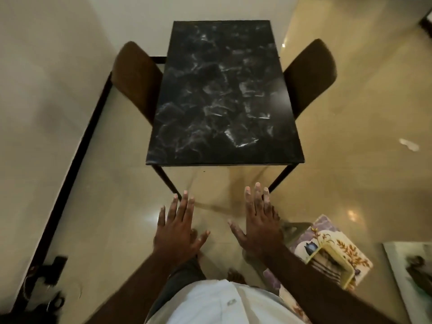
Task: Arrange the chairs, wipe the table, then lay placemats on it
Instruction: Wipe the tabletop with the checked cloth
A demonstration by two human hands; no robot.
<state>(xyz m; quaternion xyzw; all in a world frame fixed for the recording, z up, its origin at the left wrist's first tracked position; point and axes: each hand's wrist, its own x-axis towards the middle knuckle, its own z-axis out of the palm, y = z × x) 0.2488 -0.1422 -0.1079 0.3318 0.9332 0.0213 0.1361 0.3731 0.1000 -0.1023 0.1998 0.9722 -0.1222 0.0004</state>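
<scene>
While you hold nothing, left hand [177,228]: spread flat.
Right hand [259,225]: likewise spread.
Chairs [135,76]: tucked beside bench [224,90], so wiping looks next.

— What are the walls like?
— A plain cream wall [42,66] on the left and a white wall [210,8] at the far end. A black skirting [77,150] runs along the foot of the left one.
— And the floor?
— The floor [350,101] is glossy beige, with bright glints of light [408,145] on it at the right.
— Anything lying about?
— Dark objects [53,270] by the skirting at the lower left, too blurred to name, and a pale flat panel [411,277] at the lower right edge.
</scene>
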